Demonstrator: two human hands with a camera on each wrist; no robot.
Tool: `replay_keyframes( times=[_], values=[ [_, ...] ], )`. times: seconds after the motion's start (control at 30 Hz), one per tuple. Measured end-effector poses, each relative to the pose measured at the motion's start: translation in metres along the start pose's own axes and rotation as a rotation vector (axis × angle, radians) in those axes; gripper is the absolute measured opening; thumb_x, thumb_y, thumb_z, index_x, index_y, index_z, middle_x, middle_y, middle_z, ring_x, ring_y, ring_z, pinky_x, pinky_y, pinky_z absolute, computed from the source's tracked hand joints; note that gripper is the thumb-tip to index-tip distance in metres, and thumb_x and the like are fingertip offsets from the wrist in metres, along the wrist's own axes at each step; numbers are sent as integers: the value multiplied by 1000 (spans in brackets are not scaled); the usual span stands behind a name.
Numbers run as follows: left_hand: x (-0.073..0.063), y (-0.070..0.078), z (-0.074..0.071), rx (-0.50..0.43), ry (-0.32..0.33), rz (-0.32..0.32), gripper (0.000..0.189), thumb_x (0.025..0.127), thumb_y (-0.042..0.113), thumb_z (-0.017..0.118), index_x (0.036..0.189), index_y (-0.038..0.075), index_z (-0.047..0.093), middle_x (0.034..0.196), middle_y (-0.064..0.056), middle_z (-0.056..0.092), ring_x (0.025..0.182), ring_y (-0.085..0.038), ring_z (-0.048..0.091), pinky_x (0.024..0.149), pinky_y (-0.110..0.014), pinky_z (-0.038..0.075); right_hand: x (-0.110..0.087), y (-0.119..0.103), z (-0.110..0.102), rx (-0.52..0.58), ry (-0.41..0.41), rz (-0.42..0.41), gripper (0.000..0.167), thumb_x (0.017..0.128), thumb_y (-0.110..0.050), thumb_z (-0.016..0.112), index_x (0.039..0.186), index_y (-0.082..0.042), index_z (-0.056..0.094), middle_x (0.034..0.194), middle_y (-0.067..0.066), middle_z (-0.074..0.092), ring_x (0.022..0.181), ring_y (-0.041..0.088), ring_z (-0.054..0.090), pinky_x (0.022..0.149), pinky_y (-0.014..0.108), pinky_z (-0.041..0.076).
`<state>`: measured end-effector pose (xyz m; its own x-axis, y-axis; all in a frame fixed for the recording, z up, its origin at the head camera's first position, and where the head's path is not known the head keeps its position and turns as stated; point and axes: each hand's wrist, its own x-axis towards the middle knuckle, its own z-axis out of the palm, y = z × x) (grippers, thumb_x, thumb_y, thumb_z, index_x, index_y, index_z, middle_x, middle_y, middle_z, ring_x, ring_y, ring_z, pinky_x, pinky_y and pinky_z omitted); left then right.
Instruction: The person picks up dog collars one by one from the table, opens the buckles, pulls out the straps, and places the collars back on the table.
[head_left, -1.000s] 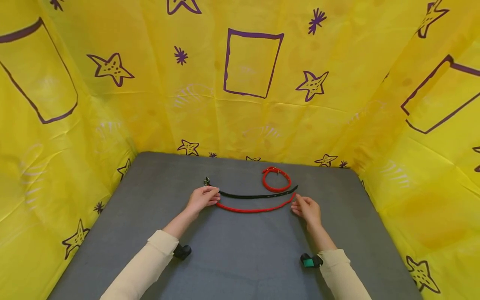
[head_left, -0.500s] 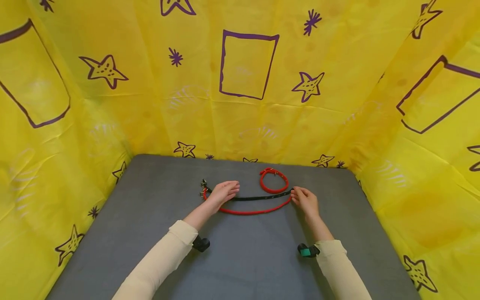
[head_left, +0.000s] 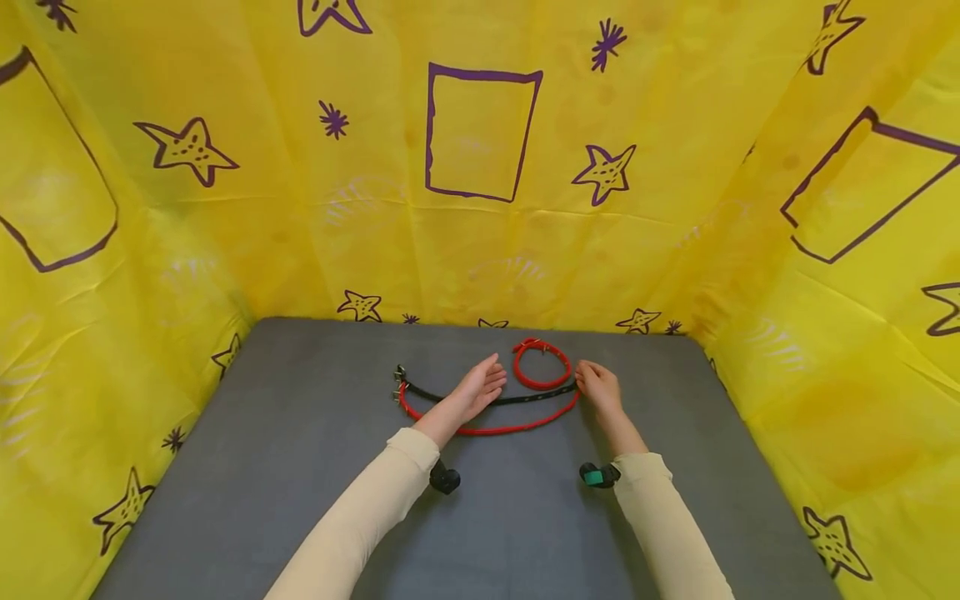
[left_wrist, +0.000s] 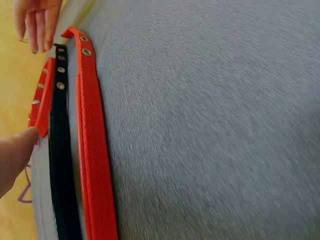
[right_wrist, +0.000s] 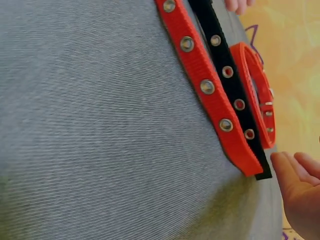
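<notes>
Black collar (left_wrist: 61, 150) is laid in a shallow curve on grey cloth (head_left: 517, 533). Along its near side the long red collar (left_wrist: 95, 160) is stretched; just beyond its far side the coiled red collar (head_left: 542, 385) is set. Above the black collar, the left hand (head_left: 478, 390) is held with fingers straight, nothing gripped. Beside its right tip, the right hand (head_left: 600, 387) is held with fingers extended, clamped on nothing.
</notes>
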<state>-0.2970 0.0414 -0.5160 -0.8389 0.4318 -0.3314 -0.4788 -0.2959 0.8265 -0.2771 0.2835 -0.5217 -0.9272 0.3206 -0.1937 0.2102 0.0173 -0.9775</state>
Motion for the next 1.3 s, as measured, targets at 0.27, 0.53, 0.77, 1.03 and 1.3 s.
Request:
replay_keyframes(
  times=[0.27,0.53,0.77,1.03,1.3],
  values=[
    [15,-3,4,-40,92,-40,73,103,41,40,149,-11,18,154,-27,22,144,-38,21,118,-42,18,8,-5,15,-166,-34,8,46,102,-17,43,138,13,44,135,33,49,125,40,50,105,43,42],
    [22,-5,7,12,99,-69,74,103,42,41,150,-10,16,156,-26,20,144,-37,22,118,-42,18,10,-5,27,-383,-12,-33,44,100,-23,46,132,5,56,126,26,58,117,37,54,101,44,42],
    [25,-9,11,35,89,-79,71,104,40,40,150,-10,19,156,-25,20,144,-37,23,118,-42,18,11,-3,28,-414,-20,-19,46,101,-25,47,136,5,52,140,24,49,132,37,41,108,47,35],
    [24,-5,15,60,100,-64,61,106,31,38,149,-9,24,156,-24,24,143,-35,25,117,-41,20,9,-5,27,-379,39,-49,42,98,-20,52,132,4,56,136,24,53,127,36,46,105,46,38],
    [32,-9,19,158,154,-26,47,106,15,40,148,-5,33,152,-22,34,138,-31,36,112,-37,33,9,-4,26,-314,135,-82,35,95,-14,59,126,3,63,118,23,64,99,30,63,85,35,50]
  ],
)
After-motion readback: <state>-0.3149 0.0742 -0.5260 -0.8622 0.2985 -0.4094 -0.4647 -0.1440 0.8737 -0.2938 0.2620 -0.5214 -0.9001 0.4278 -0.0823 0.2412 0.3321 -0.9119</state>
